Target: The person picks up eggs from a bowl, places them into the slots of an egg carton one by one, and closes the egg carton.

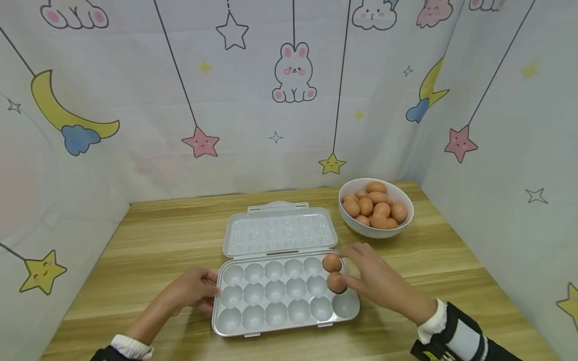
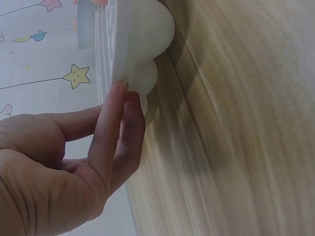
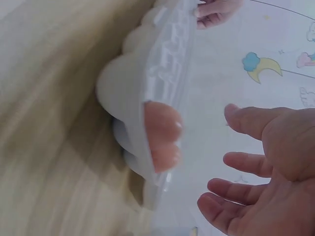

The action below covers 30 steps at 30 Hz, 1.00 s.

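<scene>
A white plastic egg box (image 1: 275, 291) lies on the table with its lid (image 1: 280, 233) folded back. Two brown eggs sit in its rightmost column: one egg (image 1: 331, 262) in the back row, another egg (image 1: 336, 283) in the middle row. At the box's left end, my left hand (image 1: 191, 291) pinches the rim between thumb and fingers. My right hand (image 1: 377, 276) hovers over the right end, beside the two eggs. In the right wrist view its fingers (image 3: 246, 189) are spread and hold nothing, apart from the eggs.
Behind the box to the right stands a white bowl (image 1: 402, 228) heaped with several brown eggs (image 1: 379, 208). The wooden table (image 1: 171, 230) meets cartoon-printed cloth walls (image 1: 253, 165) at the back and both sides.
</scene>
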### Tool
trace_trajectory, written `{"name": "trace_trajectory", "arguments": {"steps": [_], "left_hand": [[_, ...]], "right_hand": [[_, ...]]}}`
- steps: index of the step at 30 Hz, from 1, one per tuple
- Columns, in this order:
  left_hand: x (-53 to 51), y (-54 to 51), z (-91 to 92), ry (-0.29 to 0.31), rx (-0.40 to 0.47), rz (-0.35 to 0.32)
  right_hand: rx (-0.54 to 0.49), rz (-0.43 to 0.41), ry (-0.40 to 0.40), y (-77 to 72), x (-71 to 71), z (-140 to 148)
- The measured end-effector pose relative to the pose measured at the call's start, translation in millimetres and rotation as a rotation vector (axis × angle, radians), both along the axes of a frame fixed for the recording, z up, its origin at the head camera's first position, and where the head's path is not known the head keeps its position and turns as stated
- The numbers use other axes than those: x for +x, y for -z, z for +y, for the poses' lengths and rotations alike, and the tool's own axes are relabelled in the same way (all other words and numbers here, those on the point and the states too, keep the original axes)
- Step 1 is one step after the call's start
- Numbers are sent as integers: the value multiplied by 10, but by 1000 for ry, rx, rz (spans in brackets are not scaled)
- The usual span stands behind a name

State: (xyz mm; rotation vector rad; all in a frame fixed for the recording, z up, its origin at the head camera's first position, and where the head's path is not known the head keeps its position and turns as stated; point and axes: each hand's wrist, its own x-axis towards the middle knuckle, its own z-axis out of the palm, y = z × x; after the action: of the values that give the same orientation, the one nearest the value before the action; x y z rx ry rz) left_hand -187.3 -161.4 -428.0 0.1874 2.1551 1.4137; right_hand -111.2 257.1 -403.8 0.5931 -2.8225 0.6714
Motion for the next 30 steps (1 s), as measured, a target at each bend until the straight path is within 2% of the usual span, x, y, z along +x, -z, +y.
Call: {"name": "trace_trajectory", "arguments": {"steps": [8, 15, 25, 30], "left_hand": [[24, 1, 4, -8, -4, 0], [27, 17, 4, -16, -10, 5], [43, 30, 3, -25, -6, 6], [31, 23, 31, -42, -32, 15]], "right_hand": [[61, 63, -37, -264, -14, 175], [90, 41, -33, -488, -14, 288], [90, 38, 12, -609, -145, 448], [89, 82, 40, -598, -260, 577]]}}
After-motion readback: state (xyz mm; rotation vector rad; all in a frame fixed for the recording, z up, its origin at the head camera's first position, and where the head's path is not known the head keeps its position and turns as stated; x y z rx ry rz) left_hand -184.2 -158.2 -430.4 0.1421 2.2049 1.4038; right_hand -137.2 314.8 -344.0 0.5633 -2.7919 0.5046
